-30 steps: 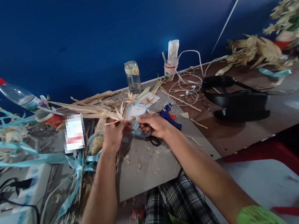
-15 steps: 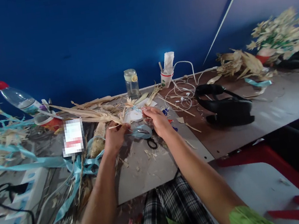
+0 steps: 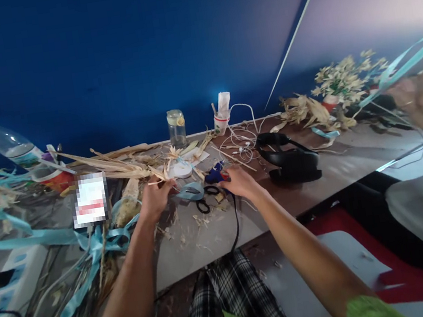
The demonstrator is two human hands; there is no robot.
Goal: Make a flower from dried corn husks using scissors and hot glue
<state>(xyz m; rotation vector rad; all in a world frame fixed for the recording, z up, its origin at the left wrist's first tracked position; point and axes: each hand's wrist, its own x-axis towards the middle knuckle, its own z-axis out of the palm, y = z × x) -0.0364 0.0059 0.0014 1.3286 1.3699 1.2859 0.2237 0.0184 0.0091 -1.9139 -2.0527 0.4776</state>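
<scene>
1 left hand [image 3: 156, 197], fingers pinching pale husk [image 3: 136, 170]; 1 right hand [image 3: 242, 180], fingers apparently gripping a glue gun [image 3: 213, 174] beside blue ribbon [image 3: 190, 192], seemingly being taken up, calling for a steady lift.

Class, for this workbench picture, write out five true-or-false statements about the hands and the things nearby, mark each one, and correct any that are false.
1. The right hand grips the blue glue gun. True.
2. The left hand holds a hammer. False: it pinches dried husk.
3. The black-handled scissors lie on the grey surface. True.
4. The lidded jar lies on its side. False: the jar stands upright.
5. In the picture, the white earphones are right of the jar. True.
</scene>
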